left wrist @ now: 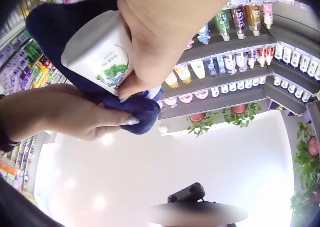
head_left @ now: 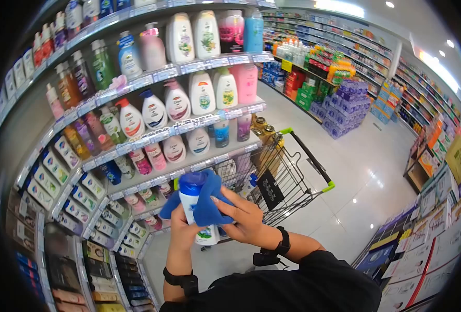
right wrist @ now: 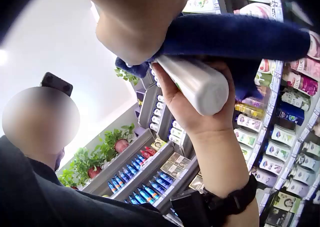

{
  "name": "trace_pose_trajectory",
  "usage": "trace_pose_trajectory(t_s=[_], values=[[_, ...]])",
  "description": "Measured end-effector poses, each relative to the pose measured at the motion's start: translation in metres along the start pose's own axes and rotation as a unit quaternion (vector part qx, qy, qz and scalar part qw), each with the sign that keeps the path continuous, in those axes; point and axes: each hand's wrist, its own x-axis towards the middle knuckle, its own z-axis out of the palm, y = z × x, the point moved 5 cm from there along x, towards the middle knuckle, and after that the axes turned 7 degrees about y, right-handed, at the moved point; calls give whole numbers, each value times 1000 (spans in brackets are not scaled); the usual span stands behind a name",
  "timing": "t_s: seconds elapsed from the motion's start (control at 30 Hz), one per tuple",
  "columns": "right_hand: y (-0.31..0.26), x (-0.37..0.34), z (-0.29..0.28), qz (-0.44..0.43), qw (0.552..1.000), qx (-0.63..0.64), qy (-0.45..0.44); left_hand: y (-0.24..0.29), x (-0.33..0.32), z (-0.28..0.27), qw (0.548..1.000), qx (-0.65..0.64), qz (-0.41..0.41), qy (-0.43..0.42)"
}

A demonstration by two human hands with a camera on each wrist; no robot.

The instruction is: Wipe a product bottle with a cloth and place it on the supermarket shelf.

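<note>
My left hand [head_left: 182,236] grips a white bottle with a blue cap [head_left: 192,182], tilted in front of the shelves. A blue cloth [head_left: 208,207] is wrapped partly round the bottle's upper part and hangs out on both sides. My right hand [head_left: 242,217] pinches the cloth against the bottle's side, just below the cap. In the left wrist view the bottle's white lower end [left wrist: 97,54] shows a green leaf print. The right wrist view shows the bottle's base [right wrist: 212,97] sticking out of the left hand, while cloth hides the rest.
A shopping cart [head_left: 293,182] stands close ahead, with a blue-and-white bottle [head_left: 249,183] and golden bottles in it. Shelves of body wash [head_left: 203,93] curve round the front and left. Stacked purple packs [head_left: 346,108] stand farther off; boxes [head_left: 423,260] line the right.
</note>
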Motion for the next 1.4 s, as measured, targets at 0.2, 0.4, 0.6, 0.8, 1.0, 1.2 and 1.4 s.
trace_pose_trajectory(t_s=[0.2, 0.4, 0.6, 0.8, 1.0, 1.2, 1.4], values=[[-23, -2, 13, -65, 981, 46, -176, 17, -9, -19, 990, -128, 31, 39], [-28, -16, 23, -88, 958, 41, -270, -20, -22, -35, 963, -219, -110, 110], [-22, -22, 22, -63, 962, 38, -264, -22, -15, -14, 977, -179, -98, 65], [-2, -19, 26, 61, 981, 95, -157, -17, -21, 4, 997, 68, 9, 38], [10, -42, 29, 108, 960, 179, -185, -32, -17, -16, 980, 102, 108, 129], [5, -50, 30, 346, 832, 424, -92, -8, -22, -14, 985, -69, 77, 138], [28, -69, 50, 484, 725, 478, -105, 2, -28, 1, 960, 204, 179, 69]])
